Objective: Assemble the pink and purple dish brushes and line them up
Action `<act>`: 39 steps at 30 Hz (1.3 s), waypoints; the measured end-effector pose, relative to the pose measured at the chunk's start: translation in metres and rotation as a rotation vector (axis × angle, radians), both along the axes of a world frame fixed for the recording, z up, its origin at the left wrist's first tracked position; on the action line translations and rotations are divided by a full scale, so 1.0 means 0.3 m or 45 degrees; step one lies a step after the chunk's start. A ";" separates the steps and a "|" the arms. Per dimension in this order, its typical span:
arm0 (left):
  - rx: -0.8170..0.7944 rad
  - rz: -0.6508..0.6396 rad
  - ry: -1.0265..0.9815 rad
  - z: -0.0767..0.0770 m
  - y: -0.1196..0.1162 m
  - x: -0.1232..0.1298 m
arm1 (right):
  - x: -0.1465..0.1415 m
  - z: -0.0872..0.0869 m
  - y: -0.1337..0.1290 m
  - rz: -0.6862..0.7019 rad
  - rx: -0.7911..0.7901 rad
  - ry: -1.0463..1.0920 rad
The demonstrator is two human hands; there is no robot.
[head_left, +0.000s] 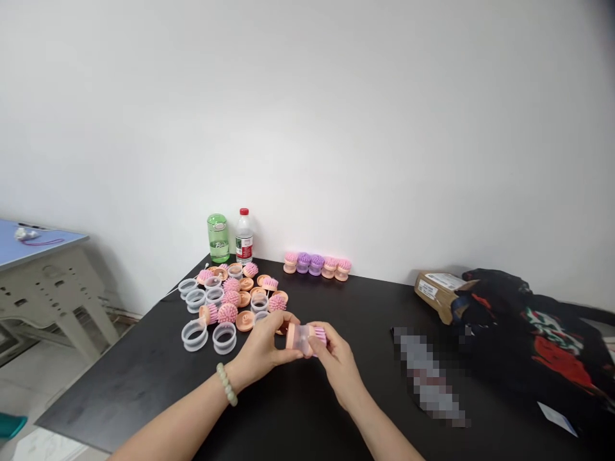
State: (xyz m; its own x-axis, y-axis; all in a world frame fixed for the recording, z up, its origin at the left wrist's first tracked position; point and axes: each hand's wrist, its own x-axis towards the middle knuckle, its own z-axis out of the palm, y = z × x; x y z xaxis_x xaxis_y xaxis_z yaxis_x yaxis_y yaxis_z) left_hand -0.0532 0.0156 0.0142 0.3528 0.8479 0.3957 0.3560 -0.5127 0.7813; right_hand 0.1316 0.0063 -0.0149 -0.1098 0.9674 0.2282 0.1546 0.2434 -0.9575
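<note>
Forearms (177, 413) are being extended over a black table (144, 378), where one brush (301, 339) is being gripped at opposite ends by the curled fingers of the left hand (262, 346) and right hand (341, 365). Five seemingly finished brushes (316, 264) are being lined up near the wall (384, 141); leftward, loose rings (224, 346), bristle heads (227, 313) and peach caps (245, 321) are being left unassembled.

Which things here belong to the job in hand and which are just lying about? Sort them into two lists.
Likely the job:
- peach-and-clear brush between left hand and right hand
- clear rings
- pink bristle heads
- peach caps
- row of brushes by the wall

Likely just lying about:
- green bottle
- red-capped bottle
- brown package
- black cloth
- white card
</note>
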 end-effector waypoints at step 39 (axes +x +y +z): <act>-0.281 -0.070 -0.577 -0.016 0.007 0.011 | 0.066 0.052 -0.002 0.140 -0.062 0.160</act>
State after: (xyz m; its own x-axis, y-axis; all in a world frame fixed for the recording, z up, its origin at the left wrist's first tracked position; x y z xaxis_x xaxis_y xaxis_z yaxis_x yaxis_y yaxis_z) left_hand -0.0500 0.0178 0.0093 0.2334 0.9137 0.3326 -0.0669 -0.3262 0.9429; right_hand 0.1515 0.0058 0.0008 -0.1889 0.9615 0.1998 0.0077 0.2049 -0.9787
